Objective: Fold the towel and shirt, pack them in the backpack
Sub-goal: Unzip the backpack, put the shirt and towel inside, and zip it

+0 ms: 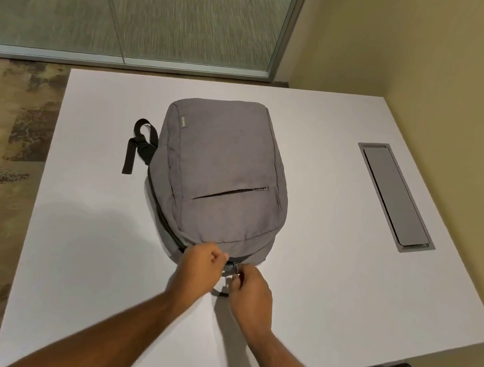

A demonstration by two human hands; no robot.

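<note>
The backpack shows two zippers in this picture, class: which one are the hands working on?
The main zipper on the backpack edge nearest the person, pinched by the right hand with the left hand beside it. The slanted front pocket zipper lies untouched.

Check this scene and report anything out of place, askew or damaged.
Nothing stands out. The grey backpack lies flat on the white table, undamaged; both hands, left hand and right hand, work the zipper at its near end. No towel or shirt shows.

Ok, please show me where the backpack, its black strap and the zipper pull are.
backpack [225, 161]: head view, middle of the grey front panel.
black strap [141, 142]: head view, the loop at the left side.
zipper pull [235, 268]: head view, the metal tab between the hands.
</note>
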